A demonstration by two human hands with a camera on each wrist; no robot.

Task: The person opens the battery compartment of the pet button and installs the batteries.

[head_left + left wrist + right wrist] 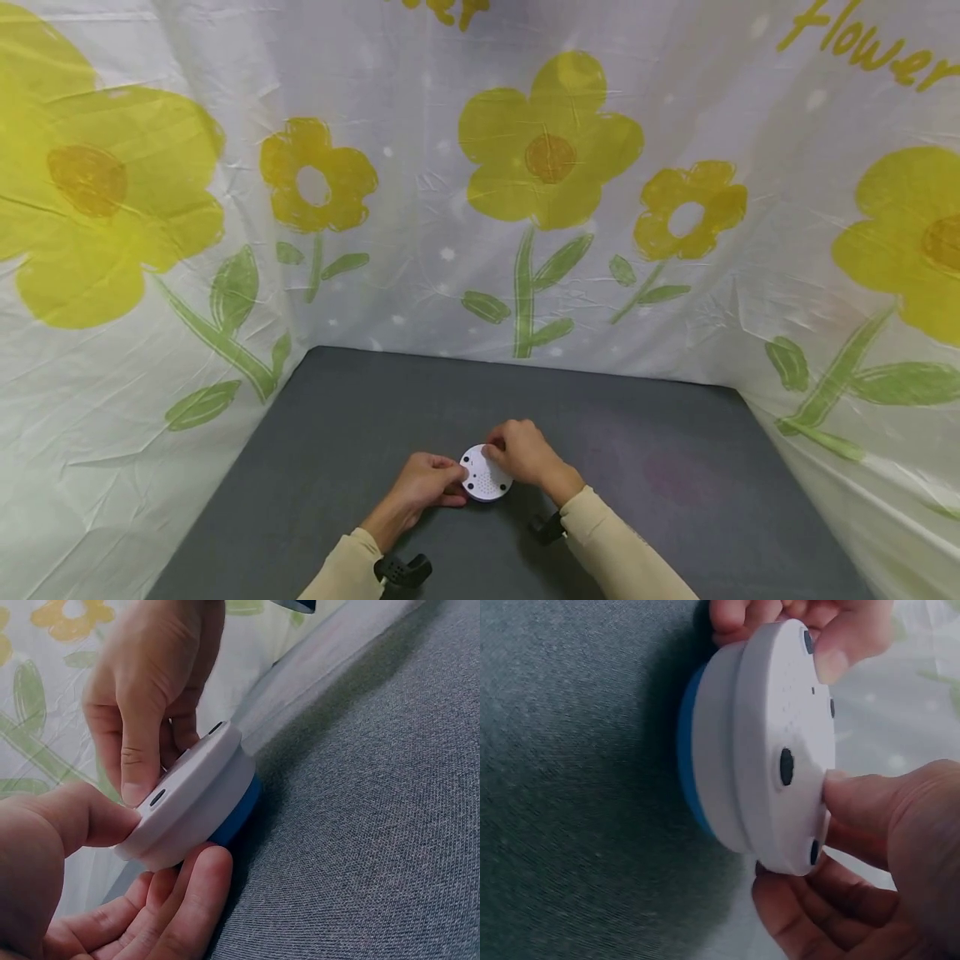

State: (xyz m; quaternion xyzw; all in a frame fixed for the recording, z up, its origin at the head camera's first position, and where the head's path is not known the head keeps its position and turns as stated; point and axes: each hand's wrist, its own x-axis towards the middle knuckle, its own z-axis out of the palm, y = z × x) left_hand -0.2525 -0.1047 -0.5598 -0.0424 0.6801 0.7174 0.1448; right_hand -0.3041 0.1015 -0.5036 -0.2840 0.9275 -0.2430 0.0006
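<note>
A round white device (487, 483) with black rubber feet and a patch of small holes on its upturned face is between both hands over the dark table. Its lower side is blue, as both wrist views show. My left hand (424, 483) pinches its left edge, thumb on the white face and fingers underneath. From the far right side, my right hand (527, 455) grips the rim, with its thumb (855, 796) on the face and its fingers curled beneath. Part of the blue underside (238, 814) is hidden by the white body and the fingers.
The dark grey table (360, 408) spreads around the hands. White cloth (420, 275) printed with yellow flowers hangs along its back and both sides. A black band (403, 571) is on the left wrist, another (547, 528) on the right.
</note>
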